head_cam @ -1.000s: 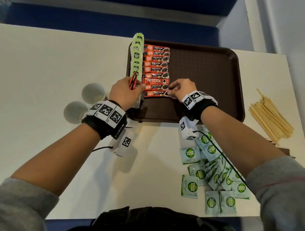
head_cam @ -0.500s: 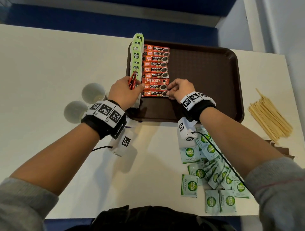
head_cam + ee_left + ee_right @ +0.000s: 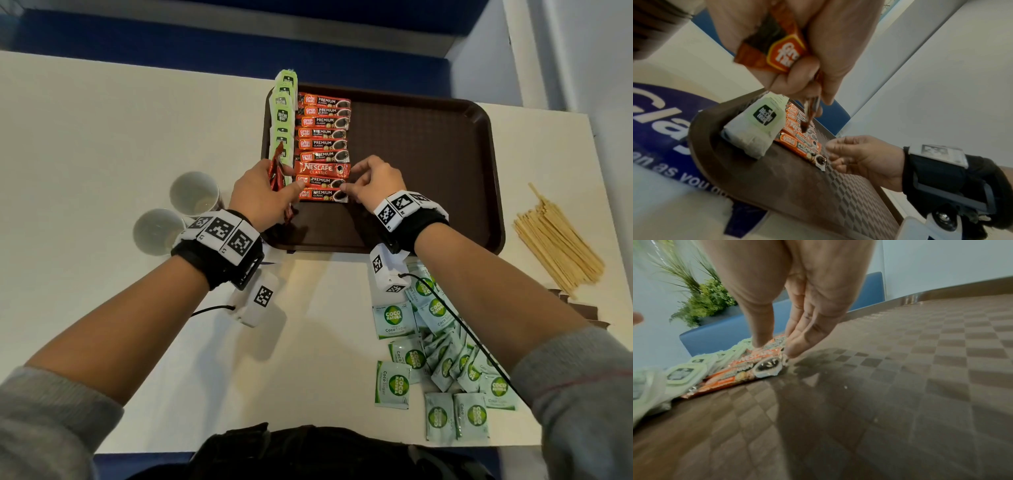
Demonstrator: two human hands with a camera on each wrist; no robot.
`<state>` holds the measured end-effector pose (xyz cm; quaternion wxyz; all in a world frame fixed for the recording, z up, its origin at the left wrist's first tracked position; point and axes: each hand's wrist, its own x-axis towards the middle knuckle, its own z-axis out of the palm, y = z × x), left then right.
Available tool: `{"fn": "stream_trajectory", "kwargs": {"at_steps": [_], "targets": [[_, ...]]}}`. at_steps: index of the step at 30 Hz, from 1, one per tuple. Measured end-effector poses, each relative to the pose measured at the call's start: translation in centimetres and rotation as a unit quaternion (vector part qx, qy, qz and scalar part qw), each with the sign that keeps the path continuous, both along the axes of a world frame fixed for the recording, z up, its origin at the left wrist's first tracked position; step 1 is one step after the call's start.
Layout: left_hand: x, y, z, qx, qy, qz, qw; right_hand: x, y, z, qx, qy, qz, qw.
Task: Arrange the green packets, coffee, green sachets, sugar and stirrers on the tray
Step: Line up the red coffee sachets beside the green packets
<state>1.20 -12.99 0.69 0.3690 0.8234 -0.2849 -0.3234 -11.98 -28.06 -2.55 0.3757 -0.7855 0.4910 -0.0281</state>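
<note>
A brown tray holds a column of green packets along its left edge, with a column of red coffee sticks beside it. My left hand grips a bundle of coffee sticks upright at the tray's left edge. My right hand touches the right ends of the lowest sticks with straight fingers, the thumb on top. Green sugar sachets lie loose on the table near me. Wooden stirrers lie right of the tray.
Two white cups stand on the white table left of the tray. The right two thirds of the tray is bare. A few brown packets lie below the stirrers. A blue seat runs behind the table.
My right hand's fingers have spread a little along the right ends of the lowest coffee sticks. My left hand still holds its bundle in the same place.
</note>
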Motion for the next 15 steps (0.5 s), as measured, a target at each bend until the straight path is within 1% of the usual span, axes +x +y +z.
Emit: {"fn": "stream_trajectory", "kwargs": {"at_steps": [2,4,7,8,10,11,13,15], "targets": [[-0.1,0.0,0.0,-0.015,0.022,0.002,1.0,0.3,0.3,0.6,0.004,-0.021,0.019,1.0],[-0.2,-0.2,0.0,-0.041,0.072,0.007,0.997,0.7,0.9,1.3,0.048,-0.036,0.069,0.996],[-0.3,-0.1,0.0,-0.083,0.162,0.022,0.983,1.0,1.9,2.3,0.155,-0.045,0.153,0.975],[-0.2,0.0,-0.2,-0.091,0.172,0.027,0.981,1.1,2.1,2.5,0.186,-0.045,0.175,0.966],[-0.2,0.0,-0.5,-0.091,0.175,0.03,0.98,1.0,2.5,2.8,0.219,-0.042,0.207,0.952],[-0.2,0.1,-0.5,-0.091,0.18,0.027,0.979,0.9,2.6,2.8,0.229,-0.051,0.21,0.949],[-0.3,0.2,-0.5,-0.096,0.195,0.011,0.976,0.8,2.8,3.0,0.255,-0.089,0.191,0.944],[-0.3,0.3,-0.4,-0.099,0.196,0.01,0.976,0.7,2.6,3.0,0.256,-0.111,0.173,0.944]]}}
